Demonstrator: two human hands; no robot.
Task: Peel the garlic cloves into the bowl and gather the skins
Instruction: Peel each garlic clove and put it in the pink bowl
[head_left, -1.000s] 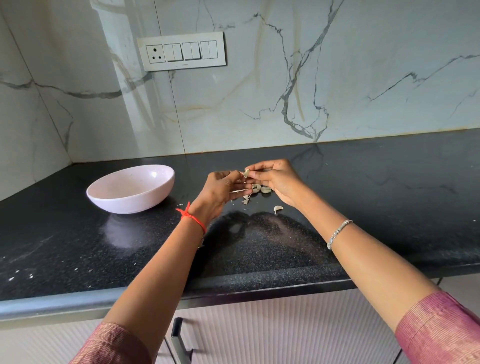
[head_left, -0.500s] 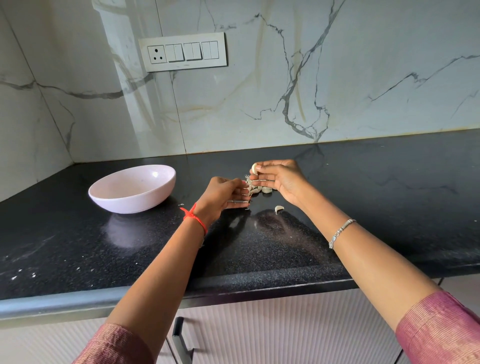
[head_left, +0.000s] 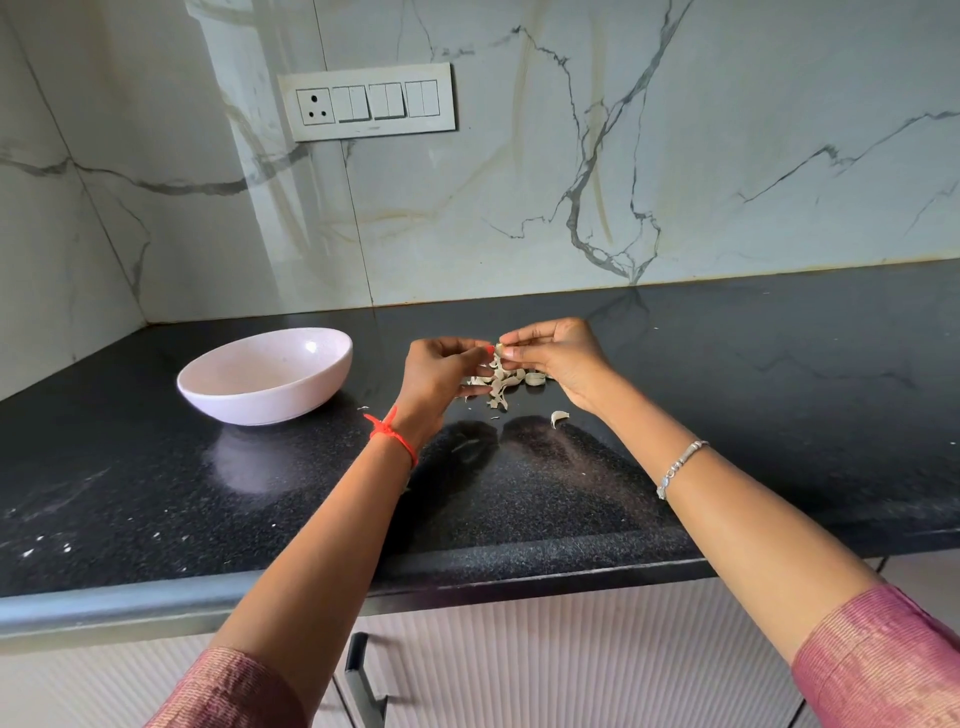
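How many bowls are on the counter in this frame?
1: the pink bowl on the black counter, left of the left hand and right hand, which both pinch a garlic clove. No other shows.

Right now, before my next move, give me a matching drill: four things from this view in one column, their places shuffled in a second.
1 bowl
2 garlic clove
3 red thread
4 bracelet

A on the right wrist
B on the counter, left of both hands
C on the left wrist
D pinched between left hand and right hand

Pairs: 1-B, 2-D, 3-C, 4-A
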